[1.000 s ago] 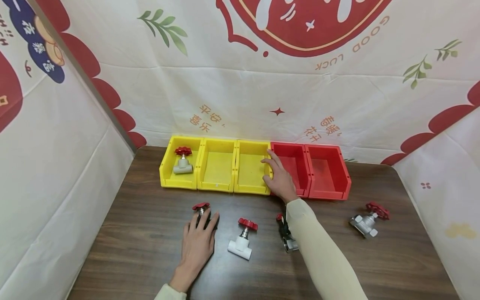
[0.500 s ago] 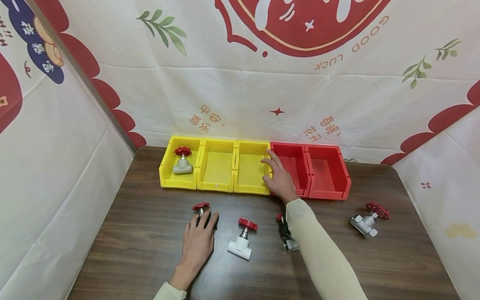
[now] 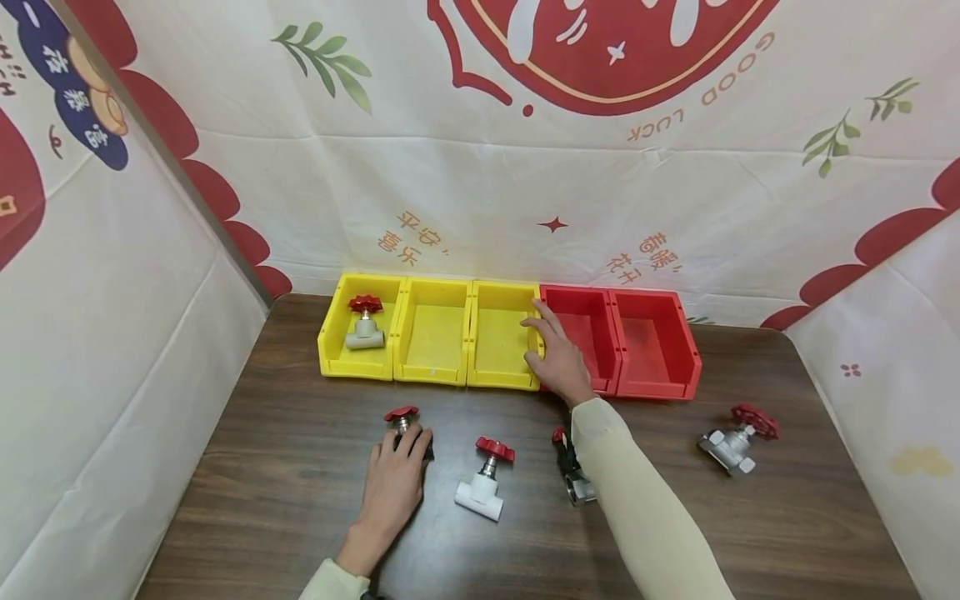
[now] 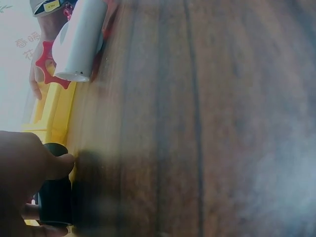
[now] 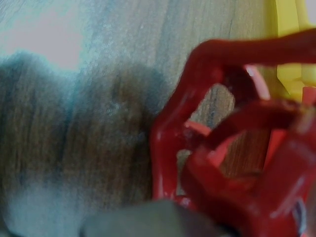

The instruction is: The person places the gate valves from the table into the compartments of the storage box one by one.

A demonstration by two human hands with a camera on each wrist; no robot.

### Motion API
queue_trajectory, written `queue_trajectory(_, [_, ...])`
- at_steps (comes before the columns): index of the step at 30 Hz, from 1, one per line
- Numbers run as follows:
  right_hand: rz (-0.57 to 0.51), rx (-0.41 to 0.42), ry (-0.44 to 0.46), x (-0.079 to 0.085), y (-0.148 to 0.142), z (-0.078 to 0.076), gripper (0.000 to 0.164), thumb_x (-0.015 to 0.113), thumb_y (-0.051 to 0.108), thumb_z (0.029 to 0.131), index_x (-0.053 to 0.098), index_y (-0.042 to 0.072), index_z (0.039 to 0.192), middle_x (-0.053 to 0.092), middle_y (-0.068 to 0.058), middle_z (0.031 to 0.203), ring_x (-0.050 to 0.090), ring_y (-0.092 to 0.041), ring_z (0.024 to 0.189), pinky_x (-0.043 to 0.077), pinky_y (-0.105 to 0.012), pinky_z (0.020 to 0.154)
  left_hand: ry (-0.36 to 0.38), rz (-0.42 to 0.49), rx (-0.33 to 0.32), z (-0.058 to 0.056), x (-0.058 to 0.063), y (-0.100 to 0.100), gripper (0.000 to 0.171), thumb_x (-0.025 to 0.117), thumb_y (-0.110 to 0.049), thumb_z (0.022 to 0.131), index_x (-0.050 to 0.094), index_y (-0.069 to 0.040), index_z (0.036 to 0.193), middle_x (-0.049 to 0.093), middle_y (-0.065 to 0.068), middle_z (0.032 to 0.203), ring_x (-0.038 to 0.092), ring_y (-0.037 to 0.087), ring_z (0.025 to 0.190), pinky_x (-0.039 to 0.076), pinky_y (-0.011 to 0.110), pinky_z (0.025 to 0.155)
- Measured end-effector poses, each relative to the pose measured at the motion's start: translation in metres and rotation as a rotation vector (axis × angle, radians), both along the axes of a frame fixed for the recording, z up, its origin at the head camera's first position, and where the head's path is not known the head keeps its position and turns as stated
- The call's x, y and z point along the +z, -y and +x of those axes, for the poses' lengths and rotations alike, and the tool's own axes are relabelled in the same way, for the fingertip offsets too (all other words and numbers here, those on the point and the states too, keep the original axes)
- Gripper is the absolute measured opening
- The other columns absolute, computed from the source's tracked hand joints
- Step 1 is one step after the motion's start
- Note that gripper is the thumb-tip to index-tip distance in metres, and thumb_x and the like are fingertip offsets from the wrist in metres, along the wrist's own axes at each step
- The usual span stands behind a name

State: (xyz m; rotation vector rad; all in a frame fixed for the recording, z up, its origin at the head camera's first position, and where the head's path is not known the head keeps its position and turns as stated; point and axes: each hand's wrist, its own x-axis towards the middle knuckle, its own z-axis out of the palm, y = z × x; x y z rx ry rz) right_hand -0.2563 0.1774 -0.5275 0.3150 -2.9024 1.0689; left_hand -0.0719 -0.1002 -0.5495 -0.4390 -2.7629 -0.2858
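In the head view my left hand (image 3: 395, 479) lies over a dark-bodied valve with a red handwheel (image 3: 401, 413). The left wrist view shows thumb and fingers gripping its black cylindrical body (image 4: 55, 200). My right hand (image 3: 561, 360) rests at the wall between the third yellow bin (image 3: 504, 379) and the neighbouring red bin (image 3: 592, 321), its fingers loosely bent over the rim and holding no valve. A white tee valve with a red handle (image 3: 480, 493) lies between the arms. Close to the right wrist camera is a red handwheel (image 5: 168, 148).
Two more yellow bins (image 3: 433, 375) stand left in the row; the leftmost holds a grey valve (image 3: 365, 335). Another red bin (image 3: 652, 388) ends the row. A black-and-silver valve (image 3: 581, 487) is partly under the right sleeve. A silver valve with red wheel (image 3: 729, 450) lies right.
My left fingers have drawn in around the dark valve, and that hand has shifted slightly toward me and left. The right hand and the other valves have stayed put.
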Motion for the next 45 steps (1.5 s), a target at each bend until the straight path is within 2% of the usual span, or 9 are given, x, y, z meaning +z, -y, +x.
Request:
queue_trajectory(8, [0.012, -0.008, 0.003, 0.0, 0.001, 0.001, 0.063, 0.072, 0.018, 0.073, 0.051, 0.033, 0.13, 0.008, 0.032, 0.151, 0.041, -0.02, 0.123, 0.05, -0.049, 0.086, -0.002, -0.017, -0.041, -0.002, 0.0, 0.002, 0.041, 0.077, -0.014, 0.077, 0.065, -0.008, 0.116, 0.06, 0.007, 0.116, 0.052, 0.038, 0.098, 0.044, 0.046, 0.067])
queue_trajectory(13, [0.011, -0.002, -0.002, 0.001, 0.001, 0.001, 0.063, 0.072, 0.018, 0.073, 0.051, 0.031, 0.13, 0.008, 0.031, 0.152, 0.042, -0.021, 0.122, 0.051, -0.048, 0.085, -0.015, -0.034, -0.071, -0.002, 0.0, 0.004, 0.037, 0.073, -0.006, 0.077, 0.064, -0.009, 0.113, 0.059, 0.008, 0.115, 0.051, 0.038, 0.096, 0.043, 0.045, 0.065])
queue_trajectory(25, [0.004, 0.004, -0.011, 0.0, 0.0, 0.0, 0.062, 0.072, 0.018, 0.073, 0.051, 0.033, 0.129, 0.009, 0.031, 0.152, 0.042, -0.021, 0.122, 0.051, -0.049, 0.084, -0.078, -0.025, -0.103, -0.009, 0.003, 0.007, 0.033, 0.072, -0.008, 0.081, 0.064, -0.008, 0.112, 0.058, 0.012, 0.116, 0.051, 0.041, 0.1, 0.045, 0.05, 0.071])
queue_trajectory(38, [0.006, -0.003, -0.007, 0.002, -0.001, 0.001, 0.063, 0.073, 0.018, 0.073, 0.051, 0.031, 0.13, 0.008, 0.031, 0.152, 0.043, -0.021, 0.121, 0.05, -0.05, 0.085, -0.189, -0.022, -0.147, -0.035, 0.019, 0.008, 0.034, 0.075, -0.003, 0.077, 0.065, -0.007, 0.109, 0.059, 0.013, 0.114, 0.052, 0.042, 0.095, 0.044, 0.047, 0.063])
queue_trajectory(45, [0.013, -0.002, 0.003, 0.002, -0.001, 0.002, 0.063, 0.072, 0.018, 0.073, 0.051, 0.031, 0.131, 0.008, 0.032, 0.151, 0.042, -0.021, 0.121, 0.05, -0.05, 0.086, -0.188, -0.014, -0.142, -0.052, 0.03, 0.008, 0.04, 0.075, 0.001, 0.075, 0.065, -0.006, 0.112, 0.059, 0.013, 0.116, 0.051, 0.043, 0.099, 0.043, 0.048, 0.066])
